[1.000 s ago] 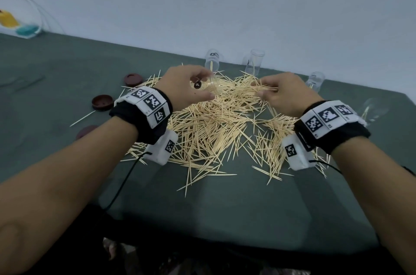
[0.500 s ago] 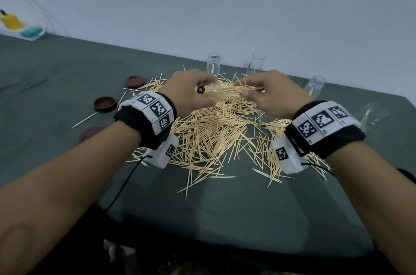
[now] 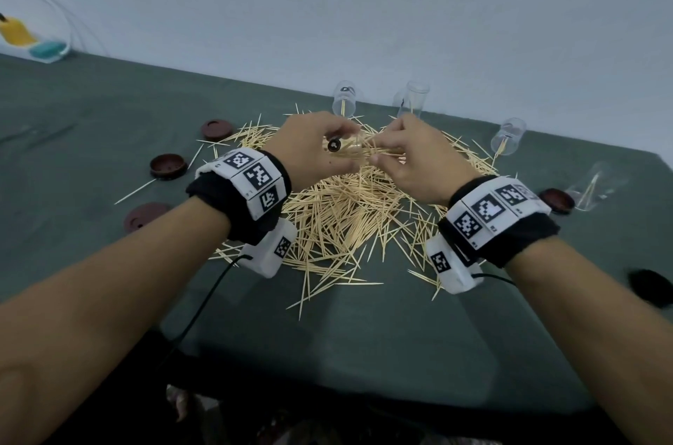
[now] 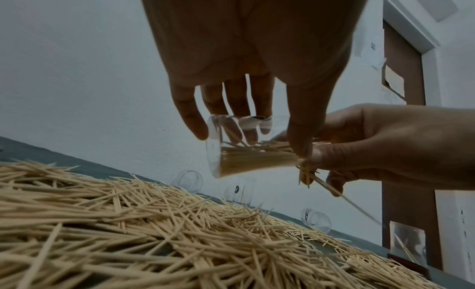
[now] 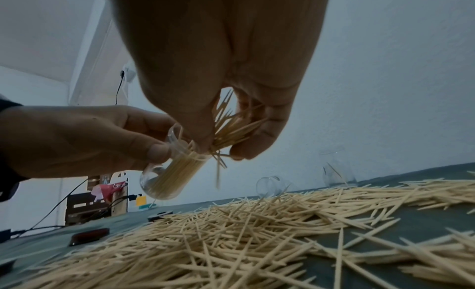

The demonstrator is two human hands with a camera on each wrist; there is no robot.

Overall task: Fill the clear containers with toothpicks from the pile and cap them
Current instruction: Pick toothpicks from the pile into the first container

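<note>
Grey-green bench against a pale wall, toothpick pile spread mid-bench. Left hand grips a clear container, tipped on its side above the pile, mouth toward 3 o'clock, fingers curled round it. Container looks roughly half to mostly full. Right hand pinches a bundle of toothpicks at the mouth, thumb and fingers closed on them; a few strays hang loose below the rim and one looks to be dropping.

Progress, judged: early. No container shows a cap. Other containers sit at 12 o'clock, at about 1 o'clock, further right at about 2 o'clock, and one lying down at 3 o'clock; each holds only a toothpick or two. Brown caps lie loose at 9–10 o'clock and one at 3 o'clock. Left: finish this fill, cap it, then the rest. Most of the pile remains.
</note>
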